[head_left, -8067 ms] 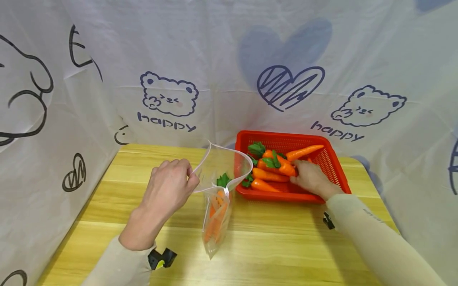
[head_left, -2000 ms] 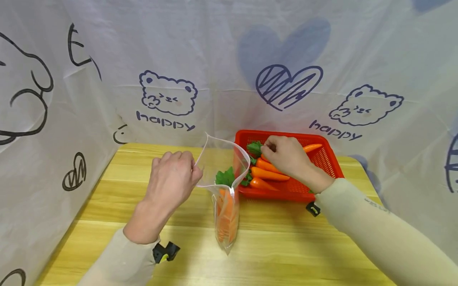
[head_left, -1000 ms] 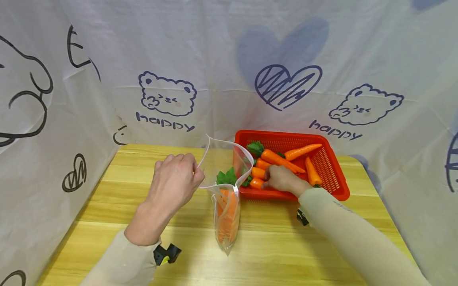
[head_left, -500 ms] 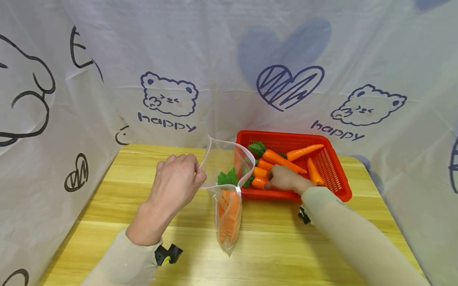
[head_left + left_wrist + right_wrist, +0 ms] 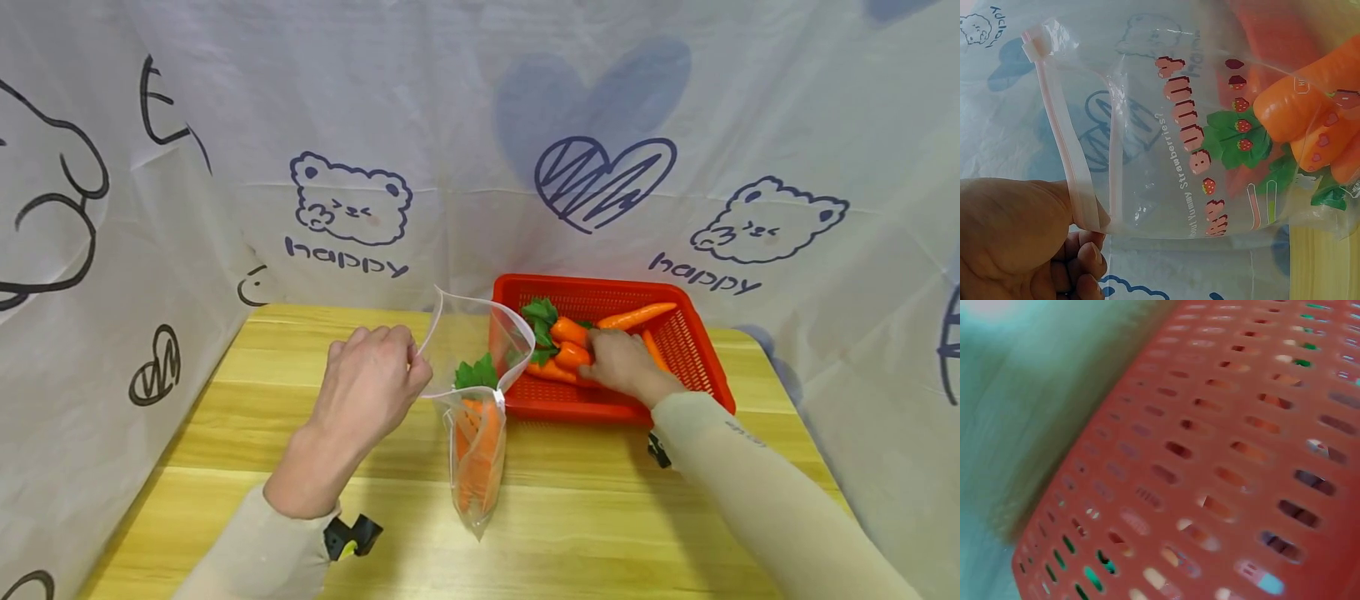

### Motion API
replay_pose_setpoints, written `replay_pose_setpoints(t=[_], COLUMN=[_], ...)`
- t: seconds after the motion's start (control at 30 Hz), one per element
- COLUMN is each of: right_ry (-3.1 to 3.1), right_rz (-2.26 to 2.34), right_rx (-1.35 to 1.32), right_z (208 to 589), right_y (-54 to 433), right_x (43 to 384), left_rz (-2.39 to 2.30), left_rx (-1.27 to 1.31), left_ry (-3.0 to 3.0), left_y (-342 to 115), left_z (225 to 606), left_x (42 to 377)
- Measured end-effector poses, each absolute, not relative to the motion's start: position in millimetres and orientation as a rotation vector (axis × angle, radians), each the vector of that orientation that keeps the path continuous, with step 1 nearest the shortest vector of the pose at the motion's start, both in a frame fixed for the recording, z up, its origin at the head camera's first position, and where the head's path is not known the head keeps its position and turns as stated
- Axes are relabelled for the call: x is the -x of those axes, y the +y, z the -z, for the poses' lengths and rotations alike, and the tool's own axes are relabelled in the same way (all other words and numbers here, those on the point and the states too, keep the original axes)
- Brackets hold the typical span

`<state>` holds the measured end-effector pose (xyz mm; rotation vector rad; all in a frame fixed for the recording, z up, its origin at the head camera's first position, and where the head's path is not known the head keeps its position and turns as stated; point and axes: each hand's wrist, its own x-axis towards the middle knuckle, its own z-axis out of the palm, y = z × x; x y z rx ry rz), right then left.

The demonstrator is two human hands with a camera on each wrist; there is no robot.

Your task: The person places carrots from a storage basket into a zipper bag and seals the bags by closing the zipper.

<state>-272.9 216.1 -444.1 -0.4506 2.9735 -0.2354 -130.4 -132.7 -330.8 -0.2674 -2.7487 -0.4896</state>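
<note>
My left hand pinches the rim of a clear zip bag between thumb and fingers, its mouth spread wide. Inside stand several orange carrots with green leaves toward the opening. Close up in the left wrist view, the thumb presses on the zip strip, and a slider sits at its far end. My right hand reaches into the red basket and grips a carrot near its leafy end. In the right wrist view the basket wall hides that hand.
Other carrots lie in the basket, one along the back and one at the right. The wooden table carries the basket at its back. A printed cloth hangs behind and at both sides.
The bag now holds more carrots than at first. My right hand has moved from the basket's front, back and to the right, shifting a carrot with it. My left hand keeps its hold.
</note>
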Motion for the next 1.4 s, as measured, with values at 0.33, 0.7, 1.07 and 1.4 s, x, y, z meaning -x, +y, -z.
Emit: replay_pose_setpoints(t=[0.33,0.7,1.07,1.4], right_ry=[3.015,3.044,3.097,3.133], right_rz=[0.084,0.051,-0.089,-0.196], right_rx=[0.471,0.49,0.593,0.752], right_z=[457.4,459.6,450.8,429.2], right_y=[218.5,219.7,223.4,225.1], right_x=[269.4,267.3,262.9,255.1], left_rz=[0.494,0.492,0.487,0.493], left_rx=[0.274,0.274,0.275,0.276], left_ry=[-2.75,-2.753,-2.758,-2.766], left_y=[-131.5,-130.2,-130.6,-131.9], left_z=[332.3,331.9,331.4,329.3], left_x=[129.2,128.6,128.7,129.3])
